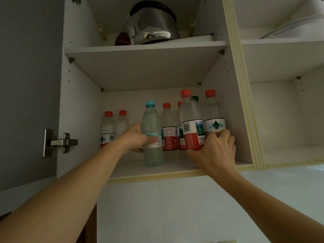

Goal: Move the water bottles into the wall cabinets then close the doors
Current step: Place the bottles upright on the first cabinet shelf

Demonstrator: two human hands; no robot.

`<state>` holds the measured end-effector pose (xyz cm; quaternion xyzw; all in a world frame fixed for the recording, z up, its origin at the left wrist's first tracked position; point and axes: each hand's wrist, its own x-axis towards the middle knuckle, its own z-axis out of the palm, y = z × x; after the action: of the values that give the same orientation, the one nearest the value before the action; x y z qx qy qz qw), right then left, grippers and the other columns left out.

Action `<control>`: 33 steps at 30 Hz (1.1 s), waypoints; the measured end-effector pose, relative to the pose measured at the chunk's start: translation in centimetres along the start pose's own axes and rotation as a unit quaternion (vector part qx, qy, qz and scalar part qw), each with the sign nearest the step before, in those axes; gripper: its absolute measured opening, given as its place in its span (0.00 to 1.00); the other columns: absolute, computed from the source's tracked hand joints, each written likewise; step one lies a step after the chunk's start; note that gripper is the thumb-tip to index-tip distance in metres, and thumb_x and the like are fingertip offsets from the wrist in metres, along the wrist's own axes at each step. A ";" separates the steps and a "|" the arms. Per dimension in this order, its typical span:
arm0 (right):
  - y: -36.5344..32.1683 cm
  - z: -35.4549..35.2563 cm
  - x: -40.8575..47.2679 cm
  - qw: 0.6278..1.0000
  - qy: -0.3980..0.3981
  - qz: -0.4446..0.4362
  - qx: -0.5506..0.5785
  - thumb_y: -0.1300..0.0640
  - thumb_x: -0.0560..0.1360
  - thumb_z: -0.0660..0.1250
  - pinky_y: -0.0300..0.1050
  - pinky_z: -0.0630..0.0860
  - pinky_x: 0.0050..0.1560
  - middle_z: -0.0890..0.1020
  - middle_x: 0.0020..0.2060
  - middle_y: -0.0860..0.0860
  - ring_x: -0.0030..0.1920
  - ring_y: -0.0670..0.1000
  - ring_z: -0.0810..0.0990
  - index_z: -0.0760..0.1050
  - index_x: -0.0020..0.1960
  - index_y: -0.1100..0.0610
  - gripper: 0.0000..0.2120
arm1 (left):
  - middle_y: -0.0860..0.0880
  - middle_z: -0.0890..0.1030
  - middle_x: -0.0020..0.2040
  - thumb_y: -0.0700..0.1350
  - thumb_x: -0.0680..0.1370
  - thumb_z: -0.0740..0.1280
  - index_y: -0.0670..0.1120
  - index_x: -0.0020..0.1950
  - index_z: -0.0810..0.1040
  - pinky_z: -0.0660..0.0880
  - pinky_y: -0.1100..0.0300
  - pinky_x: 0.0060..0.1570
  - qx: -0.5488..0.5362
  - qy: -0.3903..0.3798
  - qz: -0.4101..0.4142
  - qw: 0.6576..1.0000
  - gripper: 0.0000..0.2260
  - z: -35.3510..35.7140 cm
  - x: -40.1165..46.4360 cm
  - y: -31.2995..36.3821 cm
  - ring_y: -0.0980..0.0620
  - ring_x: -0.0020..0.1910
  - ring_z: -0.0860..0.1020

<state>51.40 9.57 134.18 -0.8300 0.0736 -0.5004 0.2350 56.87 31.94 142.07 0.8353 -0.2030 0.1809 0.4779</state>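
Frame centre, lower cabinet shelf (122, 170): left hand (135, 137) wraps blue-capped bottle (152, 134); right hand (214, 151) clasps two red-capped bottles (192, 127).

Upper shelf, 12 o'clock: steel kettle (152, 27) with a black arched handle, standing upright. Small dark brown object (123, 39) just beside its base at the 9 o'clock side; cannot tell what it is. Right compartment, 2 o'clock: white rounded item (296, 27) on its upper shelf, only partly in frame. Metal hinge (60, 142) at 9 o'clock. White tiled wall (175, 207) at 6 o'clock. Dark wood panel (91, 228) at 7 o'clock.
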 end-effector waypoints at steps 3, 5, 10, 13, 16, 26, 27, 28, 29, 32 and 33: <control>-1.2 0.0 -0.1 1.000 -0.006 -0.012 -0.014 0.33 0.67 0.74 0.58 0.66 0.67 0.70 0.64 0.58 0.65 0.60 0.68 0.69 0.67 0.55 0.38 | 0.51 0.83 0.50 0.40 0.76 0.75 0.54 0.50 0.77 0.82 0.54 0.44 -0.001 0.013 -0.012 1.000 0.11 -1.8 -0.5 -0.9 0.51 0.50 0.83; -1.9 0.1 -0.2 0.999 -0.028 -0.029 -0.007 0.33 0.68 0.73 0.58 0.67 0.68 0.74 0.63 0.56 0.65 0.59 0.71 0.69 0.67 0.54 0.37 | 0.51 0.83 0.48 0.40 0.76 0.75 0.54 0.49 0.77 0.81 0.57 0.38 -0.011 0.026 -0.007 1.000 0.12 -2.6 -0.7 -1.6 0.52 0.47 0.83; -3.9 0.3 -0.2 0.994 -0.078 -0.079 0.000 0.38 0.70 0.76 0.52 0.78 0.54 0.79 0.59 0.53 0.58 0.56 0.80 0.68 0.66 0.54 0.33 | 0.52 0.83 0.49 0.41 0.77 0.74 0.55 0.50 0.77 0.82 0.54 0.41 -0.040 0.052 -0.004 0.998 0.11 -3.3 -0.9 -3.0 0.51 0.48 0.83; -4.3 0.8 0.2 0.990 -0.107 -0.092 -0.016 0.36 0.71 0.74 0.52 0.79 0.54 0.78 0.59 0.53 0.57 0.56 0.81 0.69 0.68 0.53 0.33 | 0.53 0.84 0.48 0.41 0.78 0.74 0.55 0.50 0.78 0.81 0.57 0.36 -0.068 0.060 0.002 0.996 0.10 -3.9 -1.2 -3.8 0.52 0.47 0.83; -3.7 1.2 0.8 0.981 -0.167 -0.045 0.087 0.39 0.72 0.75 0.48 0.81 0.52 0.80 0.54 0.50 0.50 0.51 0.82 0.72 0.67 0.53 0.31 | 0.52 0.84 0.49 0.40 0.77 0.73 0.54 0.50 0.78 0.82 0.57 0.34 -0.092 0.060 0.000 0.994 0.09 -4.6 -1.5 -4.4 0.51 0.48 0.83; -5.8 2.3 2.9 0.934 -0.306 -0.011 0.186 0.48 0.72 0.77 0.55 0.82 0.59 0.80 0.59 0.52 0.57 0.54 0.81 0.66 0.72 0.53 0.33 | 0.49 0.85 0.50 0.40 0.77 0.74 0.54 0.50 0.81 0.84 0.48 0.44 -0.007 0.065 0.013 0.998 0.09 -5.3 -0.3 -4.9 0.48 0.49 0.83; -6.3 2.5 3.1 0.932 -0.315 -0.015 0.178 0.48 0.72 0.77 0.55 0.82 0.57 0.78 0.61 0.53 0.59 0.56 0.80 0.64 0.73 0.53 0.35 | 0.48 0.85 0.51 0.41 0.77 0.74 0.54 0.52 0.81 0.84 0.45 0.48 0.033 0.063 0.013 0.997 0.09 -5.4 -0.1 -4.8 0.47 0.51 0.83; -6.9 2.8 3.3 0.930 -0.325 -0.022 0.173 0.48 0.72 0.77 0.55 0.83 0.54 0.78 0.60 0.53 0.58 0.56 0.80 0.62 0.73 0.52 0.36 | 0.47 0.84 0.52 0.42 0.77 0.74 0.54 0.53 0.81 0.83 0.42 0.51 0.059 0.061 0.008 0.996 0.08 -5.5 0.1 -4.7 0.46 0.52 0.83; -7.3 3.1 3.5 0.926 -0.337 -0.028 0.171 0.48 0.72 0.77 0.53 0.84 0.51 0.77 0.57 0.52 0.57 0.56 0.80 0.62 0.73 0.52 0.36 | 0.47 0.84 0.52 0.43 0.77 0.74 0.54 0.53 0.80 0.83 0.41 0.51 0.073 0.058 0.000 0.996 0.08 -5.6 0.3 -4.6 0.45 0.52 0.82; -8.6 4.2 4.0 0.914 -0.368 -0.039 0.165 0.49 0.73 0.77 0.54 0.84 0.51 0.77 0.57 0.52 0.56 0.56 0.80 0.62 0.73 0.51 0.35 | 0.47 0.84 0.52 0.44 0.77 0.74 0.56 0.50 0.79 0.83 0.42 0.49 0.100 0.056 -0.004 0.993 0.07 -5.6 0.8 -4.8 0.46 0.51 0.83; -9.0 4.7 4.2 0.911 -0.376 -0.038 0.165 0.50 0.73 0.77 0.54 0.84 0.51 0.77 0.57 0.53 0.55 0.56 0.80 0.63 0.73 0.51 0.35 | 0.47 0.84 0.51 0.45 0.77 0.74 0.57 0.49 0.78 0.84 0.43 0.48 0.113 0.058 0.001 0.992 0.08 -5.5 1.0 -4.9 0.46 0.50 0.83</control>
<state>56.48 17.47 139.87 -0.9083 -0.1350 -0.1648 0.3599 59.61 38.87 141.63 0.8718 -0.1541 0.2518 0.3908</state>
